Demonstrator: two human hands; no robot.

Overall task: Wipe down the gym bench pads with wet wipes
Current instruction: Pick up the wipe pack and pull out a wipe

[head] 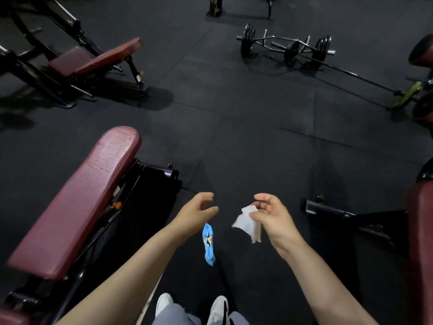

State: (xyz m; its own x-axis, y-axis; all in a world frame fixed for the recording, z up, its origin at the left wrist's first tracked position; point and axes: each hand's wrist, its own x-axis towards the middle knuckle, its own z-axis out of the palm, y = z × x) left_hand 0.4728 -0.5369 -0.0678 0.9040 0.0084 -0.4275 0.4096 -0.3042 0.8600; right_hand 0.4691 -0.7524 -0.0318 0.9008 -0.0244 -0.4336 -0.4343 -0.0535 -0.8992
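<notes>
A maroon bench pad (77, 202) slopes up at the left, beside my left forearm. My right hand (274, 216) pinches a crumpled white wet wipe (249, 225) that hangs from its fingers above the black floor. My left hand (196, 211) is at the same height, a little to the left, with its thumb and fingers loosely spread and nothing between them. A blue wipe packet (208, 245) is upright just below that hand; I cannot tell if anything touches it. Both hands are to the right of the pad and clear of it.
A second maroon bench (93, 58) stands at the far left. Barbells with plates (288, 48) lie on the floor at the far right. Another maroon pad (420, 242) and a black frame foot (328, 207) are at the right edge. My white shoes (192, 308) are below.
</notes>
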